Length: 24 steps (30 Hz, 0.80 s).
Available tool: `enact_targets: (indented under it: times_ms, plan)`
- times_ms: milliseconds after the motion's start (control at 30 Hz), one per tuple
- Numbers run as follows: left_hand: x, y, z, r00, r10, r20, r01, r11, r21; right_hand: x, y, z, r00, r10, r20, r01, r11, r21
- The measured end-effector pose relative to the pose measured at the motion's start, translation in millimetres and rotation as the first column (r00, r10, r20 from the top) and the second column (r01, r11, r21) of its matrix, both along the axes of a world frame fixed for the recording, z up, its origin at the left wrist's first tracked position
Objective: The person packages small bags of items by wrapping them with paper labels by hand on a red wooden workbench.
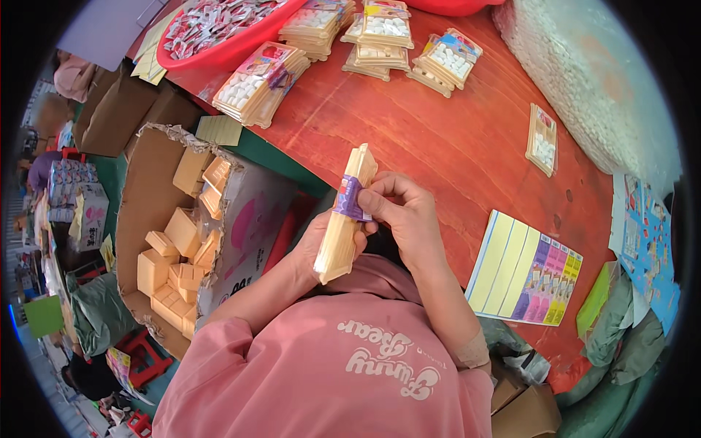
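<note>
In front of my chest I hold a narrow stack of cream plastic trays (337, 244), tilted and seen edge-on. A purple printed label (351, 197) lies across its upper part. My left hand (312, 241) grips the stack from below and the left side, its fingertips showing past the right edge. My right hand (403, 208) is closed at the label, the thumb pressing on it. Some of its fingers are hidden behind the stack.
On the red table (467, 160) stand piles of trays with white pieces (252, 84), one single tray (542, 139) and a sheet of coloured labels (526, 270). A red basin (219, 47) holds small sachets. A large bag of white pieces (584, 80) lies at right. Left, a torn carton (131, 241) holds cream trays.
</note>
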<state>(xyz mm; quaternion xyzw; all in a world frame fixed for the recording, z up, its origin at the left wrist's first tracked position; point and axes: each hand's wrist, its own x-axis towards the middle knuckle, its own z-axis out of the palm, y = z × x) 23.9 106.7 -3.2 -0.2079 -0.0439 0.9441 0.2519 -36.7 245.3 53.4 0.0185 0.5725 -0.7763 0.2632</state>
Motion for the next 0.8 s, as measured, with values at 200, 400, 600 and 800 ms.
enact_targets:
  times_ms: [200, 400, 600, 800]
  plan:
    - [-8, -1, 20, 1.000, 0.030, 0.006, -0.029, 0.990, -0.137, -10, 3, -2, 0.999, 0.046, -0.014, -0.045, 0.996, 0.083]
    - [-18, -5, 15, 0.998, -0.047, 0.032, 0.052, 0.982, -0.184, -18, 6, -3, 0.997, 0.075, 0.017, -0.075, 0.996, 0.041]
    - [-49, 0, 37, 0.948, 0.004, -0.317, -0.162, 0.866, -0.473, -11, 26, -8, 0.946, -0.056, -0.318, 0.133, 0.965, 0.226]
    - [-148, 9, 85, 0.855, -0.219, -0.470, -0.388, 0.329, -0.861, -2, 71, 9, 0.939, -0.047, -0.341, 0.139, 0.958, 0.250]
